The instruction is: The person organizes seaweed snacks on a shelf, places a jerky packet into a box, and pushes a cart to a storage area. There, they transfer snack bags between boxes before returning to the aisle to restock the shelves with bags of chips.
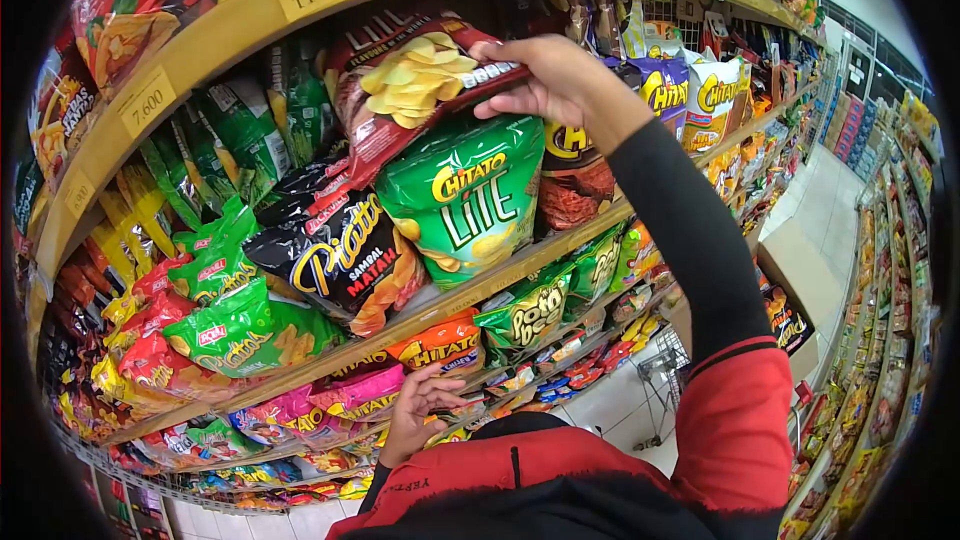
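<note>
My right hand point(545, 85) is closed on the right edge of a dark red chip bag point(415, 80), its thumb below and fingers above. The bag is tilted, just above a green Chitato Lite bag point(465, 195) standing on the shelf. To the left of the green bag is a black Piattos bag point(345, 250). My left hand point(420, 415) is low, near my body, with its fingers apart and nothing in it, close to an orange Chitato bag point(437, 342) on a lower shelf.
Yellow shelf edges point(225, 30) with price tags curve around above and below. Green and red bags fill the left side. At the right are an open cardboard box point(790, 270), a metal cart point(655, 380) and another stocked shelf point(870, 340) across the aisle.
</note>
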`<state>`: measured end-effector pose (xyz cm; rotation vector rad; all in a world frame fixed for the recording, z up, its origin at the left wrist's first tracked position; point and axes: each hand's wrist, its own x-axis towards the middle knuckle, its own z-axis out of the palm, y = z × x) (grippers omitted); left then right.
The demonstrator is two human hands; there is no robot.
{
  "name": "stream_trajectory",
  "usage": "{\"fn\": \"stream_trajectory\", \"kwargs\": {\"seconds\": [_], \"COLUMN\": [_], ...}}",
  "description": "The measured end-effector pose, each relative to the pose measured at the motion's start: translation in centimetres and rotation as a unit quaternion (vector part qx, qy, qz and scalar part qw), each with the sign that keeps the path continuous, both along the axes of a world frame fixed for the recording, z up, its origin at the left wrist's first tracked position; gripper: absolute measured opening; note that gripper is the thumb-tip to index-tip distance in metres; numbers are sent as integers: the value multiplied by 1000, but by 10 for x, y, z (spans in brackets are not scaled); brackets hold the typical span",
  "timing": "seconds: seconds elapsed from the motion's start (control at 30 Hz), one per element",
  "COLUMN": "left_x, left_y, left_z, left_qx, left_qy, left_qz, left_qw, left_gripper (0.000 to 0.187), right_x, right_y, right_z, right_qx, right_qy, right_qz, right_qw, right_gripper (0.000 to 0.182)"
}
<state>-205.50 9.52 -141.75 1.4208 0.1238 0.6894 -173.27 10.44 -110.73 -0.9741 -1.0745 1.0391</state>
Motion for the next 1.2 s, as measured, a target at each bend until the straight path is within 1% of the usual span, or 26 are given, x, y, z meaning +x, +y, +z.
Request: {"fn": "stream_trajectory", "kwargs": {"seconds": [0.03,0.07,0.1,0.13,0.2,0.27,0.3,0.33,0.37,0.4,0.43,0.47,0.5,0.53,0.57,0.63,0.67,0.73,0.77,0.8,0.87,1.03,1.07,1.1,1.13,1.2], "left_x": [2,5,9,13,24,36,43,49,56,64,75,89,104,117,132,167,180,199,203,204,204,208,210,212,215,220], "left_y": [-1,-2,-3,-4,-7,-8,-13,-17,-19,-22,-23,-26,-29,-34,-35,-26,-20,-9,-2,2,11,7,5,2,1,0], "left_z": [-1,-1,1,3,11,18,28,39,51,68,96,118,137,156,171,191,198,208,208,209,208,210,211,212,213,217], "left_qx": [0,-4,15,34,36,108,106,107,198,283,434,509,581,633,680,713,710,711,702,695,687,681,678,675,675,691], "left_qy": [-1,2,18,33,22,14,13,9,28,50,55,46,39,60,80,130,134,216,226,237,235,253,262,263,261,238], "left_qz": [-4,0,-3,-5,5,24,58,69,121,173,214,241,265,306,344,417,423,497,512,524,538,551,551,554,556,559], "left_qw": [1000,1000,1000,999,999,994,993,992,972,942,873,825,769,709,642,549,547,448,440,431,428,411,410,410,408,392], "left_gripper": [81,81,80,79,77,77,71,71,68,64,57,56,55,54,54,55,55,57,60,61,62,62,62,58,58,54], "right_x": [-2,-7,-3,1,1,34,44,54,67,87,96,100,109,119,126,131,134,135,144,146,149,153,152,152,152,151], "right_y": [2,1,5,3,-10,-6,-16,-30,-38,-43,-45,-47,-43,-40,-41,-53,-62,-78,-82,-89,-100,-122,-125,-126,-124,-113], "right_z": [4,10,16,19,31,29,34,39,43,34,28,17,2,-9,-14,-18,-22,-25,-32,-33,-39,-50,-50,-49,-44,-31], "right_qx": [-14,-28,-48,-55,-46,113,119,110,47,62,55,60,110,159,183,207,246,232,265,254,278,298,282,265,267,287], "right_qy": [-114,-227,-412,-509,-652,-743,-765,-783,-814,-808,-806,-781,-772,-761,-751,-734,-737,-725,-714,-722,-718,-724,-730,-736,-737,-705], "right_qz": [-70,-136,-200,-232,-277,-353,-310,-245,-168,-122,-79,-62,-59,-57,-46,-25,-40,-51,-57,-56,-47,-42,-32,-22,-24,1], "right_qw": [991,964,888,827,704,557,552,561,554,573,583,619,623,626,633,646,629,647,645,641,636,621,622,623,621,649], "right_gripper": [30,34,37,37,36,36,35,41,55,75,86,87,83,80,75,64,62,59,56,53,51,46,46,46,46,48]}}
